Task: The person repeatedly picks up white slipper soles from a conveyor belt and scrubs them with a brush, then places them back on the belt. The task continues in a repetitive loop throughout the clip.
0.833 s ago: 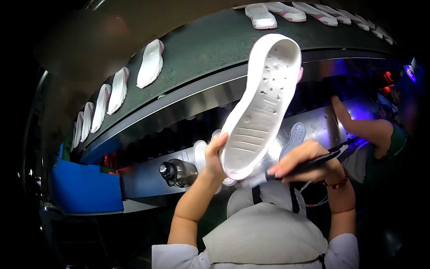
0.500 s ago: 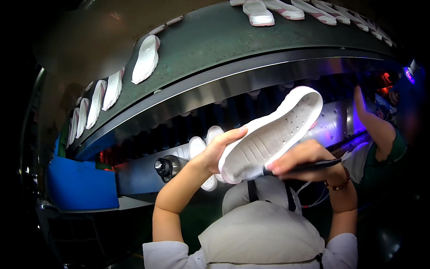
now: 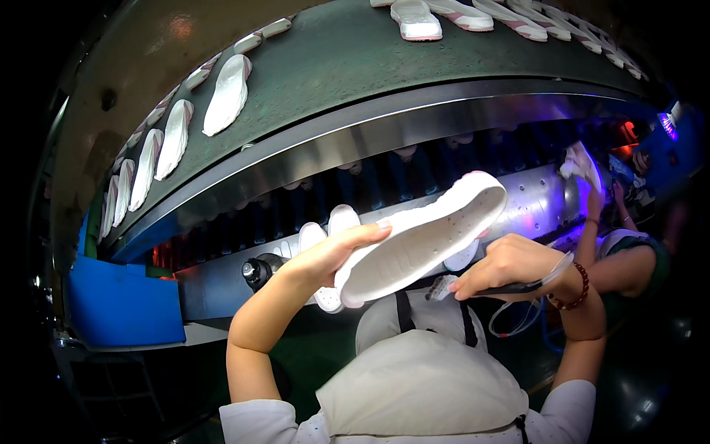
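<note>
My left hand (image 3: pixel 333 255) holds a white shoe sole (image 3: pixel 421 240) by its heel end, inner side up, tilted with the toe toward the upper right. My right hand (image 3: pixel 506 266) grips a dark-handled brush (image 3: pixel 444 287), its bristle head just under the sole's lower edge. A thin cable runs from the brush handle past my wrist, which wears a bead bracelet. Two more white soles (image 3: pixel 329 229) lie behind my left hand.
A green conveyor belt (image 3: pixel 355 66) curves overhead carrying several white soles (image 3: pixel 225 92) and finished shoes (image 3: pixel 414 18). Below it runs a metal housing (image 3: pixel 532 200) lit violet. A blue bin (image 3: pixel 122 303) stands at left. Another person's arm (image 3: pixel 599 222) works at right.
The sole has swung down from nearly upright to almost level, toe now to the right. My left hand shifted along its heel; the brush hand stayed near the sole's lower edge.
</note>
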